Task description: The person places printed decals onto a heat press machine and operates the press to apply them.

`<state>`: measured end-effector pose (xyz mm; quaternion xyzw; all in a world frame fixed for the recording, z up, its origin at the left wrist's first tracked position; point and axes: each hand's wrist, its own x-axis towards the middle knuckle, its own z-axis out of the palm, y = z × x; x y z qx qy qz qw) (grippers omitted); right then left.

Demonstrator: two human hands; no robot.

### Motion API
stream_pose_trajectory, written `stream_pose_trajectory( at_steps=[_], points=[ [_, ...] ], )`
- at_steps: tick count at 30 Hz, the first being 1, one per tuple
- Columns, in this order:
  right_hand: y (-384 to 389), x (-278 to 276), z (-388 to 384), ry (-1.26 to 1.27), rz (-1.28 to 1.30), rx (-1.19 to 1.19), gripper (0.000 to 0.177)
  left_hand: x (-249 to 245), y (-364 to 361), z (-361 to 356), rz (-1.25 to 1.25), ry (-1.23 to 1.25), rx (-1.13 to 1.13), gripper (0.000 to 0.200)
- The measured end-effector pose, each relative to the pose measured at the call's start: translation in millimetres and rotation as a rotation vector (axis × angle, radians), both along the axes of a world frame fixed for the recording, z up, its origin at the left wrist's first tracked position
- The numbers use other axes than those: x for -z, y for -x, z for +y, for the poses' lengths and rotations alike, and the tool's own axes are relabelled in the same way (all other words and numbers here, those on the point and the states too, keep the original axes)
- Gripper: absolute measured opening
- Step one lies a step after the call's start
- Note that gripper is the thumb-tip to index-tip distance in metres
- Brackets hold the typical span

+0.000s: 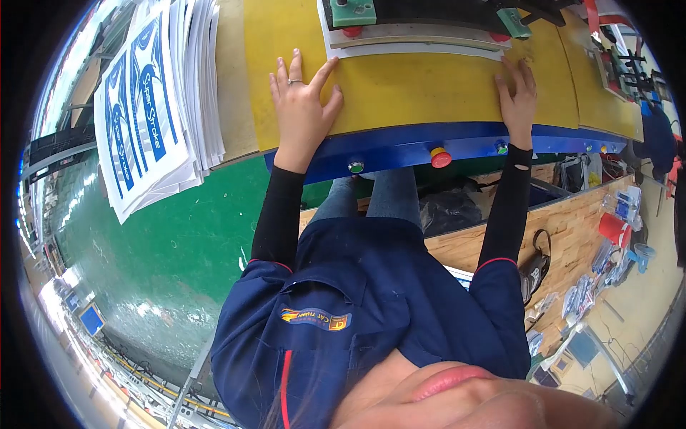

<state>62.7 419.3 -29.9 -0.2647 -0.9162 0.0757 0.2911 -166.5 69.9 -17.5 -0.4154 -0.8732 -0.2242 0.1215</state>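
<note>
Two bare hands lie palm down on a yellow tabletop [421, 93], well apart from each other, at the near edge of a white sheet [421, 52]. The left hand [304, 107] is spread wide, with a ring on one finger and its index fingertip at the sheet's left corner. The right hand [519, 100] is also open, fingers less widely spread, with its index fingertip by the sheet's right corner. Neither hand pinches anything. The sheet lies under a flat board [421, 34], and only its near strip shows. Above that is a black frame [421, 13] with a green block [354, 11] near its left end and another green block [513, 23] near its right.

Left of the left hand, a thick pile of paper [146, 121], its top page printed in blue with "Super Stroke", hangs partly over the table edge. Along the front of the table runs a blue panel [400, 146]. It carries a green button [356, 167] just below the left wrist, a red knob [441, 157] between the arms, and another green button [502, 149] beside the right wrist. A dark plastic bag [450, 211] sits below the panel, right of the person's legs [393, 194].
</note>
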Motion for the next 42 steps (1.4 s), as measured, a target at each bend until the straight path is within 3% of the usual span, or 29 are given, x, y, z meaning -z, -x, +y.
stream_pose_trajectory(
  at_steps=[42],
  points=[
    [-2.2,4.8,0.7,0.016,0.011,0.024,0.043,-2.4,0.5,1.1,0.025,0.017,0.007,0.047]
  ],
)
